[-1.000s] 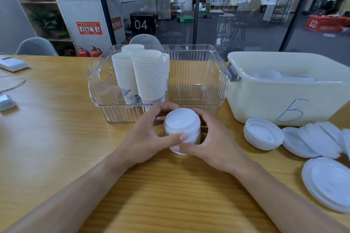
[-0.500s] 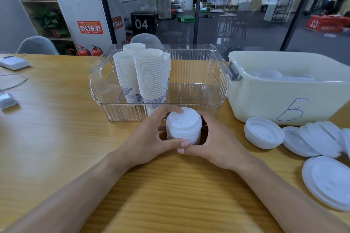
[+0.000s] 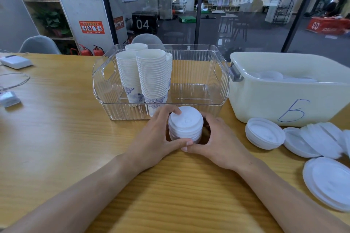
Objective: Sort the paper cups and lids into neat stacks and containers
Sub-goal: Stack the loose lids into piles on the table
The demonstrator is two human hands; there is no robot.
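Cup stacks point(image 3: 149, 75) in clear bin point(image 3: 217, 96) — tub point(image 3: 265, 104) right, lids point(image 3: 265, 133) before.

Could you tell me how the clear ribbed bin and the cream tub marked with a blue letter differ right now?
The clear ribbed bin is see-through, while the cream tub is opaque with a handwritten blue mark. The bin holds upright stacks of paper cups; the tub holds white lids. The bin stands just behind the lid stack that both hands grip; the tub sits to its right. Both are open-topped and rest on the wooden table.

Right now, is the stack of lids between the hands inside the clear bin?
No, the stack of lids stands on the table in front of the clear bin.
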